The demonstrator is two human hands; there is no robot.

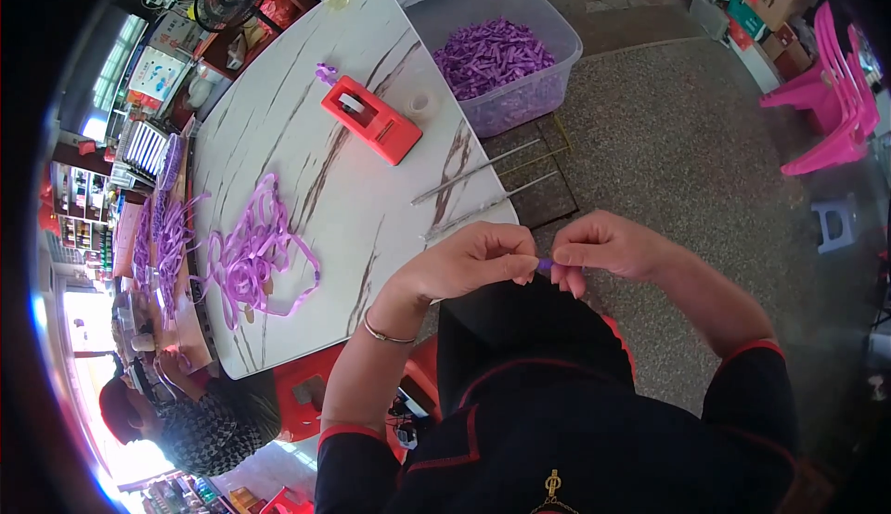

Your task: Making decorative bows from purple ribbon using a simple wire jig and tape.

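My left hand point(487, 256) and my right hand point(599, 250) meet above my lap, beside the table's near right corner. Both are closed, thumbs against fingertips, pinching a small purple piece point(545, 265) between them. Most of that piece is hidden by the fingers, though it looks like the purple folded bits point(497, 55) heaped in the clear plastic bin point(520, 110). On the marbled white table point(306, 157), closest to my left hand, two thin metal rods point(478, 173) stick out over the edge.
A red tape dispenser point(394, 135) and a clear tape roll point(419, 104) lie mid-table. Tangled purple ribbon point(255, 254) covers the table's left part. Another person point(204, 417) works at the far left, near more ribbon point(167, 236). Pink stacked chairs point(835, 96) stand right.
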